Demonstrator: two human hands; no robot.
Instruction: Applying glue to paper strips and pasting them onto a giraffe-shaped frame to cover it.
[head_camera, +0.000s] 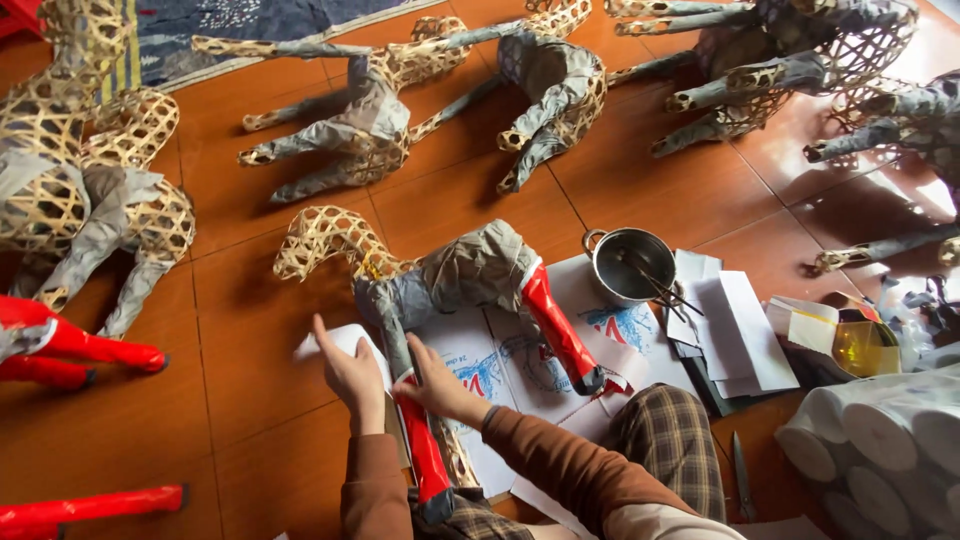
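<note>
On the orange tiled floor (250, 400), a woven bamboo animal frame partly covered in grey paper (450, 275) lies on its side atop printed white sheets (500, 365), near the middle. Its two near legs are wrapped in glossy red paper. The left hand (350, 375) presses a white paper piece (340, 342) against the left red leg (425, 455), its grip flat and open. The right hand (440, 385) closes its grip around that same leg from the right. Just right, a small metal pot (632, 262) stands. More paper-covered bamboo frames (380, 110) lie far across the floor.
</note>
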